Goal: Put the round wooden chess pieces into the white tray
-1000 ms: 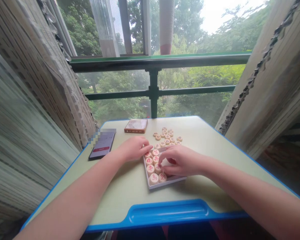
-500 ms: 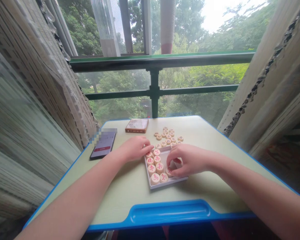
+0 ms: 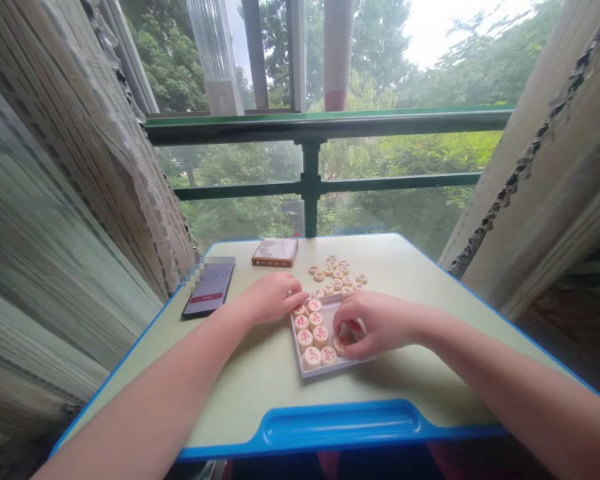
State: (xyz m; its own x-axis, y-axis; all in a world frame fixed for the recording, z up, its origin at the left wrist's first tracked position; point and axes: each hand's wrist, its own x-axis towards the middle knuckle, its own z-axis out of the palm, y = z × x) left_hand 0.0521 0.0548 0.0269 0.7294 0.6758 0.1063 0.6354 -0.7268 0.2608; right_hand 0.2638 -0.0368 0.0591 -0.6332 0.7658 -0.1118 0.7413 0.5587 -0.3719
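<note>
A shallow white box (image 3: 303, 375) lies on the table with round wooden xiangqi pieces (image 3: 321, 335) in it, lettered in red and set in two columns along its left side. My left hand (image 3: 275, 295) holds the box at its upper left corner, fingers bent and the thumb side against the rim. Inside the right part of the box, my right hand (image 3: 363, 325) pinches a red-lettered xiangqi piece (image 3: 340, 344), partly hidden by the fingers. Behind the box, more xiangqi pieces (image 3: 337, 274) are scattered loosely face up.
A flat brown box or lid (image 3: 275, 252) sits at the back of the table. On the left lies a phone (image 3: 209, 292) with a lit screen. The pale table (image 3: 230, 400) has a blue edge and a blue front tray (image 3: 340, 425). Curtains hang on both sides; a green railing (image 3: 311, 180) stands behind.
Both hands stay almost where they were, the right still at the piece in the box. The whole view has shifted very slightly.
</note>
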